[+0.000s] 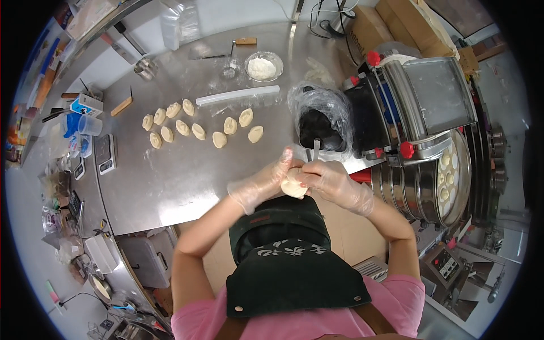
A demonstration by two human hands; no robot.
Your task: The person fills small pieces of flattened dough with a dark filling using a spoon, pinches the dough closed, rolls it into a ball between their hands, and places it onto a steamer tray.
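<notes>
A pale, rounded piece of dough (292,187) is held in front of my apron, just off the table's near edge. My left hand (265,180), in a clear plastic glove, cups it from the left with the thumb pointing up. My right hand (333,182), gloved the same way, closes its fingers at the dough's top right edge. Just beyond my hands stands a plastic-lined container of dark filling (321,126) with a flat metal tool (316,146) sticking out. Several flattened oval dough pieces (198,131) lie in loose rows on the steel table (164,187).
A white rolling rod (238,95), a bowl of white flour (262,68) and a wooden-handled scraper (245,41) lie at the back. A roller machine (416,99) and stacked metal steamers (396,190) with pale buns stand on the right. A scale (105,153) is at left.
</notes>
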